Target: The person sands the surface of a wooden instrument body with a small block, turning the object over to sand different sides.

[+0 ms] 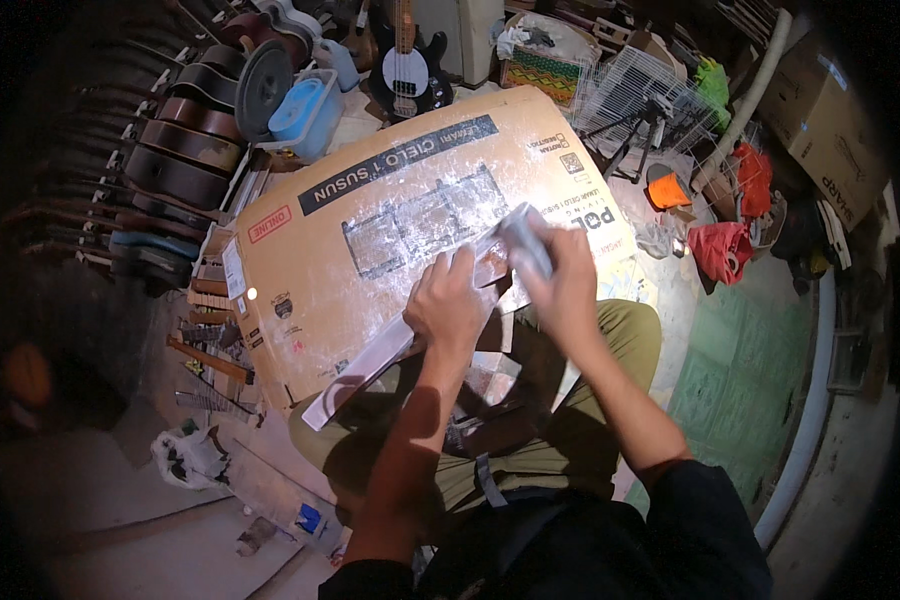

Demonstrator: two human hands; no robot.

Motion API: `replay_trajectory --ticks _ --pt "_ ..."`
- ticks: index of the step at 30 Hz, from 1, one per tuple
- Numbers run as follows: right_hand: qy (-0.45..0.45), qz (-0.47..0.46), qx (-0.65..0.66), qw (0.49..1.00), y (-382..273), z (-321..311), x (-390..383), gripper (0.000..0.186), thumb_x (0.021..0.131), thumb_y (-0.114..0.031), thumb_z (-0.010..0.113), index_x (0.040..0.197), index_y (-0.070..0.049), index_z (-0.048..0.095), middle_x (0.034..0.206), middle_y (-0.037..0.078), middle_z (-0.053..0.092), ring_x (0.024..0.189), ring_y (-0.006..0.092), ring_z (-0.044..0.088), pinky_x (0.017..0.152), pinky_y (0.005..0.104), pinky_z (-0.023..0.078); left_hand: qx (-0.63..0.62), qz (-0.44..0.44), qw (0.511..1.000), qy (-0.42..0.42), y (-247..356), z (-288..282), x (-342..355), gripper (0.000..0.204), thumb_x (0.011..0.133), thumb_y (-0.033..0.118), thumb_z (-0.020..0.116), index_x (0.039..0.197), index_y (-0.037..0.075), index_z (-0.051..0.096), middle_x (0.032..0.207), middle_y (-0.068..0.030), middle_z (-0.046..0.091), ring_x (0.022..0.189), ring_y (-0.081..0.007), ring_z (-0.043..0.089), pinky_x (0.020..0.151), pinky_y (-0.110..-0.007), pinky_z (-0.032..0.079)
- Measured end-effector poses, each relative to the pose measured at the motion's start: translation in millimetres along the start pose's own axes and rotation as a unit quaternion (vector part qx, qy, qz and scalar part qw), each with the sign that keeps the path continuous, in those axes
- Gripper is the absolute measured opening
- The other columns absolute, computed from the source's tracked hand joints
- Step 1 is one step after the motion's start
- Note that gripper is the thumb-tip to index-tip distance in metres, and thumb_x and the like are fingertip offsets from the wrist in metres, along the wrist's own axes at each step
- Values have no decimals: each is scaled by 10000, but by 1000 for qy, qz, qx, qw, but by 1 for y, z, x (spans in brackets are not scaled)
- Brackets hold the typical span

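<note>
Strip (362, 372): pale, long, narrow | left hand (450, 308) grips it | right hand (568, 285) grips grey block (528, 248)

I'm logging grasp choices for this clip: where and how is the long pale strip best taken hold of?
Probably grip the long pale strip by its lower-left end, from the person's left, closing across its narrow width: that end juts out bare, clear of the left hand higher up and the right hand with the grey block.

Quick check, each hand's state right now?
Left hand: closed, holding a long pale strip.
Right hand: closed, holding a grey block at the strip's far end; contact between them cannot be told.
</note>
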State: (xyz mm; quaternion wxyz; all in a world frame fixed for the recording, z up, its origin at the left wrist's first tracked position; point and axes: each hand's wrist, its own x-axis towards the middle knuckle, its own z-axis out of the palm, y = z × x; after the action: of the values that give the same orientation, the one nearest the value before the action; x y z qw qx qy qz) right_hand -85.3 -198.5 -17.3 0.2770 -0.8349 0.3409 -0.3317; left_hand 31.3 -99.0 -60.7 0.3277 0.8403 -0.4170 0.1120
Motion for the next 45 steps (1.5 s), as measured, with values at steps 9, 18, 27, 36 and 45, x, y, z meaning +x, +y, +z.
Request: replay_trajectory --ticks 9,18,27,36,45 --pt "8 -42 -19 999 -5 -1 0 401 824 -240 780 1150 -30 675 936 194 598 892 390 613 805 453 501 35 -18 999 -4 -1 2 -4 230 782 47 628 979 157 674 815 -68 612 763 -306 667 605 -441 525" --pt "-27 -72 -64 995 -21 -6 -9 415 844 -249 766 1176 -18 672 993 224 624 923 378 619 827 453 512 5 -19 1000 -3 -6 5 0 235 774 113 696 1009 112 698 864 -95 670 765 -346 684 618 -466 533" --pt "-20 -66 -45 997 -11 -3 -12 414 831 -180 808 1172 9 668 1007 173 634 959 288 635 886 378 499 -25 -9 1000 6 -5 1 2 252 781 76 669 1026 113 716 844 -87 673 768 -329 693 618 -443 538" --pt "-6 -107 -43 993 -17 0 -10 437 815 -192 781 1208 -34 672 857 155 546 854 342 574 791 415 481 -35 2 998 43 -7 7 8 168 773 47 626 929 93 669 778 -100 631 728 -320 672 622 -440 530" --pt "-14 -134 -78 988 -23 6 -4 390 859 -190 739 1216 -43 687 971 208 611 921 374 603 806 451 496 -39 -9 998 45 -9 7 6 168 796 50 620 943 115 667 807 -83 648 751 -299 683 641 -420 540"
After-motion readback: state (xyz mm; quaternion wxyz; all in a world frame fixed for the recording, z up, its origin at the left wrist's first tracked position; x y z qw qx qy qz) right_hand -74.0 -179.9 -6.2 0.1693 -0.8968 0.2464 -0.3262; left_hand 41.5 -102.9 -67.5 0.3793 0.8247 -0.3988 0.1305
